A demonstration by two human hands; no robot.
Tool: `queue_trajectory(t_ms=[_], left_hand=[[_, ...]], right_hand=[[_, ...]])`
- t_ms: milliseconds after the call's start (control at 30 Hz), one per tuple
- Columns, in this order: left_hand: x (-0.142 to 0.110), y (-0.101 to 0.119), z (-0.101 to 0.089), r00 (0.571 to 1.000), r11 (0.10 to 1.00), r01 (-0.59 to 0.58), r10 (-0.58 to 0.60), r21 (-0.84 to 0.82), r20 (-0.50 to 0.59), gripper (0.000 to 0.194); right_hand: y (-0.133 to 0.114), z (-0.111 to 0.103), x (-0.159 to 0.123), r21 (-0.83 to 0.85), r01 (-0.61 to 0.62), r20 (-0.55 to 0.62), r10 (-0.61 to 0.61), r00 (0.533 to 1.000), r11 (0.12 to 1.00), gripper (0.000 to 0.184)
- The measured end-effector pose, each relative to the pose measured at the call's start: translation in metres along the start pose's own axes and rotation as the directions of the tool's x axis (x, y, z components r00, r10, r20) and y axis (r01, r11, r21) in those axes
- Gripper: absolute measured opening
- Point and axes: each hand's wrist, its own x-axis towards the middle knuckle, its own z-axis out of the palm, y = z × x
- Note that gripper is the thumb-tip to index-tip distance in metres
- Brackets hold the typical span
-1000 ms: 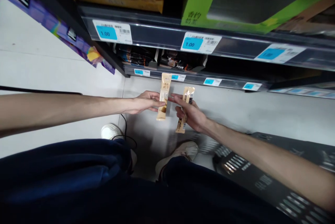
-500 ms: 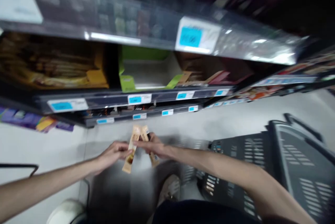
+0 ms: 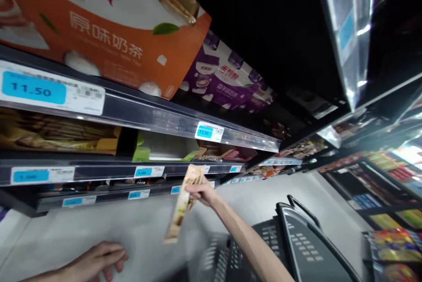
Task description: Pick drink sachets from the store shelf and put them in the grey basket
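Observation:
My right hand (image 3: 204, 192) pinches beige stick packets (image 3: 179, 217) near their upper end, in front of the low shelves. One long packet hangs down slantwise to the left; part of another shows behind it, though how many there are I cannot tell. Apart from it, at the lower left over the floor, my left hand (image 3: 100, 259) is empty, its fingers loosely bent and spread a little. A green-edged open carton (image 3: 141, 153) stands on the shelf just beyond the packets.
Large orange-and-white milk tea boxes (image 3: 132, 49) and purple boxes (image 3: 227, 75) fill the upper shelf. Price labels (image 3: 209, 131) line the shelf edges. A dark grey slotted shopping basket (image 3: 305, 244) stands on the floor at the lower right. Further shelves (image 3: 365, 185) rise at the far right.
The left hand has let go of its packet and moved down and left. The packets are now together in my right hand. The view has turned, showing more of the upper shelf.

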Motion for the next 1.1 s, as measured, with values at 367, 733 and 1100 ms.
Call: queue_trajectory(t_ms=[367,733,1100], left_hand=[[-0.022,0.008,0.0,1.0,1.0,0.02,-0.02,0.015,-0.002,0.064],[-0.032,0.02,-0.001,0.999,0.999,0.033,-0.033,-0.009,0.037,0.075],[-0.052,0.043,0.005,0.98,0.95,-0.01,0.071,-0.311,0.185,0.041]], right_hand=[[-0.086,-0.092,-0.008,0.057,0.678,-0.736,-0.428,0.524,0.732,0.03],[-0.097,-0.069,-0.002,-0.038,0.448,-0.746,-0.324,0.582,0.893,0.036],[0.019,0.065,-0.022,0.385,-0.23,0.191,0.167,0.967,0.894,0.032]])
